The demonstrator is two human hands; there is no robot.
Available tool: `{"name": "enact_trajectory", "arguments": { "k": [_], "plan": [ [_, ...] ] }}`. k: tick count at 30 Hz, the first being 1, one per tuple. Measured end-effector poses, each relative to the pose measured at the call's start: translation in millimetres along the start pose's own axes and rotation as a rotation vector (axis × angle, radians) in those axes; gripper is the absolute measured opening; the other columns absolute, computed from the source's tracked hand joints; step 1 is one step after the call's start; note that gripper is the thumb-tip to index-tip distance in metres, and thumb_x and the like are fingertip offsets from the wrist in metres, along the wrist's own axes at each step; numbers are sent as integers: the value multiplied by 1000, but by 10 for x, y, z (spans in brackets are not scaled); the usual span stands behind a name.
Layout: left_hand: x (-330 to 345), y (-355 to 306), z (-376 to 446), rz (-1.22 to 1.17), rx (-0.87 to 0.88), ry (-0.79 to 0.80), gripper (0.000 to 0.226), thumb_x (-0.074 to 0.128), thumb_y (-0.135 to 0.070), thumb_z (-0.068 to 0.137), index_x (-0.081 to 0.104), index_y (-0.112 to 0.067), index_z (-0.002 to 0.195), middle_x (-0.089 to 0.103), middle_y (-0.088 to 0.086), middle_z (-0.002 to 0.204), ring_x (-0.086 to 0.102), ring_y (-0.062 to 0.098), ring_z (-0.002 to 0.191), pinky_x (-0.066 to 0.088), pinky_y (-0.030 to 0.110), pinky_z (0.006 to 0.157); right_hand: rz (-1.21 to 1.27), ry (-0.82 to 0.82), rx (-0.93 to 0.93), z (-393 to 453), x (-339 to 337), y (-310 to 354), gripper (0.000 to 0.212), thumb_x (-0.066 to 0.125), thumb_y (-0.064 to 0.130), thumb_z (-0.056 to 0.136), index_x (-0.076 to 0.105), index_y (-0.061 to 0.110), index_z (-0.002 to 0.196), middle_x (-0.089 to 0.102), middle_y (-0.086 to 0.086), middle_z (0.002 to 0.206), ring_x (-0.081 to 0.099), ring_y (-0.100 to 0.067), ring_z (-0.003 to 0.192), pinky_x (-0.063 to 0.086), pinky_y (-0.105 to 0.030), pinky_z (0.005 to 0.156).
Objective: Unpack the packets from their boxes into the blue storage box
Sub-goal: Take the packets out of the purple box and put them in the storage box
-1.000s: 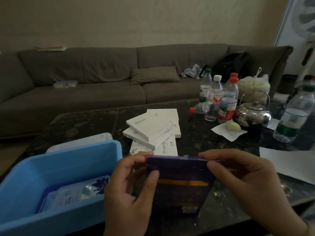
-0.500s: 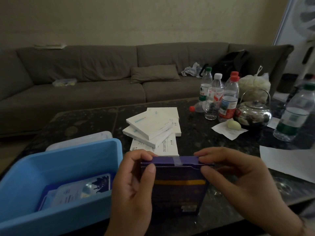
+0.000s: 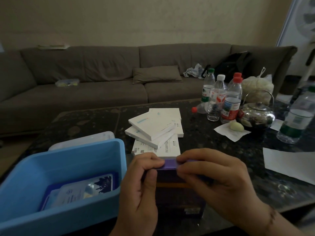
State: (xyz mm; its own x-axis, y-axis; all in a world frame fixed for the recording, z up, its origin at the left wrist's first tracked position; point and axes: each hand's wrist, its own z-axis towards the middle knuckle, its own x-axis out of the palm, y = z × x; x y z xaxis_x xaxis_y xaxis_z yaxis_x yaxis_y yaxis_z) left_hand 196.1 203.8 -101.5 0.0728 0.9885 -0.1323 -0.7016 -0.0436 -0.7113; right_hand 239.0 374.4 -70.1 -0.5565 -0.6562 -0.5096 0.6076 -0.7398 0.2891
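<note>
A purple box (image 3: 177, 186) is being held upright over the near edge of the dark counter (image 3: 221, 143), just right of the blue storage box (image 3: 51, 167). Its top edge is being pinched by the left hand (image 3: 141, 186), with the fingers (image 3: 151, 161) curled over the top, and by the right hand (image 3: 216, 181), whose fingers are clamped on the same edge. Packets (image 3: 81, 191) are lying inside the blue storage box. A pile of white boxes (image 3: 153, 128) is sitting just behind the purple box. Bottles (image 3: 219, 96) and a kettle (image 3: 257, 114) are standing farther back on the right.
</note>
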Motion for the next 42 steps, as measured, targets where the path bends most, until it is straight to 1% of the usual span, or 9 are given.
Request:
{"name": "enact_trajectory", "arguments": {
  "k": [11,16,19,22,25,28,33,38,42],
  "plan": [
    [57,-119,-1,-281,-207,0,41,69,-68,67,61,-34,89,62,-12,99,64,5,93,52,11,66,-392,165,-406,-162,-24,-310,36,64,26,90,58,19,124,52,-4,137,56,-30,98,48,-32,83],
    [167,-126,-87,-110,-240,-133,48,82,-50,37,56,-43,76,63,-15,93,65,5,85,52,12,64,-293,188,-388,-180,-130,-132,9,64,26,88,67,25,97,55,-1,136,59,-25,99,47,-26,88],
    [221,-110,-140,-27,-101,-115,45,82,-45,44,54,-38,78,63,-15,86,64,7,76,50,14,62,0,108,-153,-254,-150,-216,20,66,26,88,62,29,107,66,-2,120,67,-14,99,53,-23,81],
    [250,-29,-137,19,44,-56,39,80,-38,56,52,-37,83,60,-18,90,63,5,78,52,21,65,-97,60,129,-244,-88,-391,39,56,50,89,44,60,125,65,19,77,69,1,85,48,-6,57],
    [354,24,-125,157,113,82,55,73,-32,62,48,-48,109,50,-26,122,53,-3,115,51,18,82,-92,23,70,-358,-297,-372,46,64,35,78,54,50,120,58,33,110,57,13,102,44,-5,83],
    [464,23,-125,190,-63,136,88,74,-28,63,25,-61,128,20,-32,149,17,-10,140,30,6,102,-138,-87,112,-430,-544,-554,34,68,30,79,64,33,113,61,23,109,61,1,100,47,-16,86],
    [546,154,65,476,-327,445,52,64,-43,86,27,-63,116,-2,-43,141,-6,-7,141,12,32,121,-450,109,482,-470,-518,-1020,46,83,9,67,65,27,106,69,3,106,67,-18,97,56,-31,82],
    [674,235,165,601,-472,580,44,59,-47,89,36,-55,125,4,-29,153,-5,2,145,12,42,122,-538,509,702,-617,-294,-1225,31,62,39,89,50,43,118,50,18,135,44,-3,128,31,-24,111],
    [711,280,210,652,-476,625,44,57,-49,89,35,-53,128,3,-28,154,-7,3,145,10,41,122,-551,626,782,-517,-245,-1234,23,56,51,89,52,44,110,54,21,124,46,-1,125,25,-34,117]
  ]
}}
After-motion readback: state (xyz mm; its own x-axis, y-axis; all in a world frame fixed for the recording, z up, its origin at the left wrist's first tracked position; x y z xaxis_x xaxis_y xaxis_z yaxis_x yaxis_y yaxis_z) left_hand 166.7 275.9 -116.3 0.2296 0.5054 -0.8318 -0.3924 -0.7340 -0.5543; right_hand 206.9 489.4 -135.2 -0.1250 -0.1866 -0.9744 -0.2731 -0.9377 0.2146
